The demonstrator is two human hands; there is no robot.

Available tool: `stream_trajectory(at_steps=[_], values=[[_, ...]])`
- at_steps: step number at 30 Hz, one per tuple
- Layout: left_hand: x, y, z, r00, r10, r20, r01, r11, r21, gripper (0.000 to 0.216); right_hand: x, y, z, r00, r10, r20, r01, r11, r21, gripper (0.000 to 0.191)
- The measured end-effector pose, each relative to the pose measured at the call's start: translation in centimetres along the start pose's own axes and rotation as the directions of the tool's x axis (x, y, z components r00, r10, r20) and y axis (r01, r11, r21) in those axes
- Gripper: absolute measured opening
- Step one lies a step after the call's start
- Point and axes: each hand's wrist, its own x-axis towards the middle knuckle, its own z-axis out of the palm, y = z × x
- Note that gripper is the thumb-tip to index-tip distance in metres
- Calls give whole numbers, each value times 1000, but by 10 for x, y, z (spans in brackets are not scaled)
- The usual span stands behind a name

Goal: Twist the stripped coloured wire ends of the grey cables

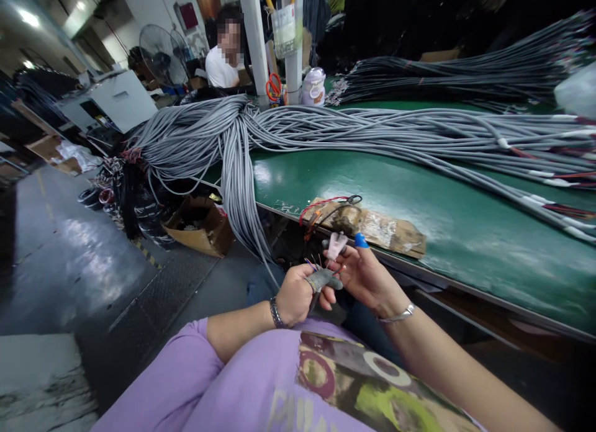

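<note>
Low in front of me, beside the bench edge, my left hand (298,289) is closed around the end of a grey cable, with grey covers on some of its fingers. Several thin coloured wires (315,264) fan out from that end above the fist. My right hand (365,277) is close on the right, its fingers half curled at the wires and its thumb, wrapped in blue tape, standing apart. A pinkish-white covering (335,244) shows at its fingertips; a red wire passes near them. Whether those fingers touch a wire is unclear.
A taped cardboard strip (393,233) with a red and a black lead lies at the edge of the green bench (465,221). Grey cables (372,128) stretch across it, some hanging over the edge (239,177). A cardboard box (200,227) stands below. Another person (221,66) sits behind.
</note>
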Motion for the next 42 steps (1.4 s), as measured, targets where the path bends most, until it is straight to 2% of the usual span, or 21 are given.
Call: stream_trajectory(at_steps=[2, 5, 7, 10, 12, 14, 17, 20, 25, 29, 33, 36, 39, 42], values=[[-3, -1, 0, 1000, 10, -13, -10, 1000, 4, 50, 1, -2, 0, 1000, 29, 1, -29, 1000, 5, 33], [-3, 0, 2, 997, 46, -63, -48, 999, -25, 48, 3, -3, -1, 1000, 7, 0, -7, 1000, -12, 22], [-2, 2, 3, 995, 59, -85, -63, 997, -46, 46, 4, -1, -1, 1000, -12, -13, 12, 1000, -28, 23], [-1, 4, 5, 995, 54, -85, -59, 997, -49, 46, 3, 5, -1, 981, -174, -80, 163, 978, -130, 30], [1, 5, 5, 995, 57, -81, -61, 997, -48, 46, 3, 9, -1, 957, -278, -81, 256, 943, -210, 32], [3, 3, 5, 995, 61, -77, -65, 997, -50, 45, 3, 10, -1, 970, -240, -26, 229, 948, -221, 36], [7, 1, 4, 996, 55, -73, -58, 997, -42, 45, 5, 8, 1, 993, -88, 75, 99, 982, -158, 47], [10, -1, 5, 996, 38, -84, -40, 999, -20, 47, 7, 7, 3, 992, -47, 119, 61, 991, -119, 49], [12, -3, 5, 996, 9, -93, -8, 1000, 1, 44, 10, 9, 3, 994, 0, 111, 8, 997, -72, 49], [7, -3, 2, 996, 42, -75, -41, 999, 17, 43, 5, 8, 0, 997, -69, 34, 70, 997, -30, 46], [-2, -4, -6, 997, 71, -42, -65, 990, 122, 43, -8, 5, -10, 993, 15, 121, 5, 987, -158, 55], [-7, -6, -11, 995, 96, -14, -90, 973, 212, 39, -17, 2, -15, 989, 51, 139, -5, 950, -312, 45], [-7, -8, -12, 994, 102, 34, -107, 952, 286, 33, -21, -3, -14, 992, -22, 123, 82, 858, -508, 29], [-4, -11, -11, 995, 0, 99, -31, 948, 316, 33, -23, -7, -6, 980, -34, 197, 162, 711, -685, 26]])
